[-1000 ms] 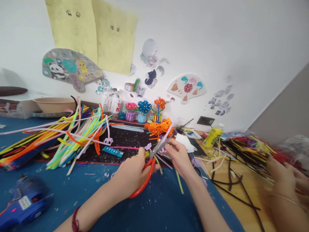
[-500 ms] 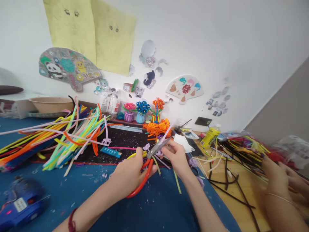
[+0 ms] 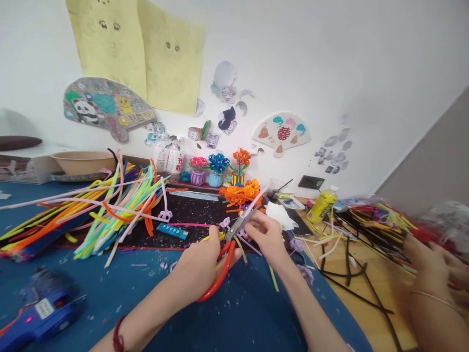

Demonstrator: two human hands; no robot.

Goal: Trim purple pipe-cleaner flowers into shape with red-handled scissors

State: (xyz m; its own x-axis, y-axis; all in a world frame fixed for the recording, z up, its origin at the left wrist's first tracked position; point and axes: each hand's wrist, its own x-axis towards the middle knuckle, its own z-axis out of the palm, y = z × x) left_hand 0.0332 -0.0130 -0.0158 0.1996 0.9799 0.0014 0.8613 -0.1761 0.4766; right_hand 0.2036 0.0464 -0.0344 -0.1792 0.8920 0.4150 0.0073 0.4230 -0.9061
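Note:
My left hand [image 3: 203,261] is closed round the red handles of a pair of scissors [image 3: 229,249], whose grey blades point up and right. My right hand [image 3: 267,234] pinches a small purple pipe-cleaner piece [image 3: 245,230] at the blades. Short green and yellow stems [image 3: 273,278] stick out below my hands over the blue mat [image 3: 234,313]. A small lilac flower shape [image 3: 224,222] lies just left of the blades.
A big heap of coloured pipe cleaners [image 3: 91,205] lies at the left. A blue glue gun [image 3: 40,313] rests at the lower left. Orange pipe cleaners [image 3: 240,191] and small flower pots [image 3: 218,171] stand at the back. Another person's hands [image 3: 436,269] work in pipe cleaners [image 3: 370,220] at right; a yellow bottle [image 3: 322,205] stands nearby.
My hands, the scissors and the purple piece stay in nearly the same place. The view has shifted slightly. The other person's hands have moved a little at the right.

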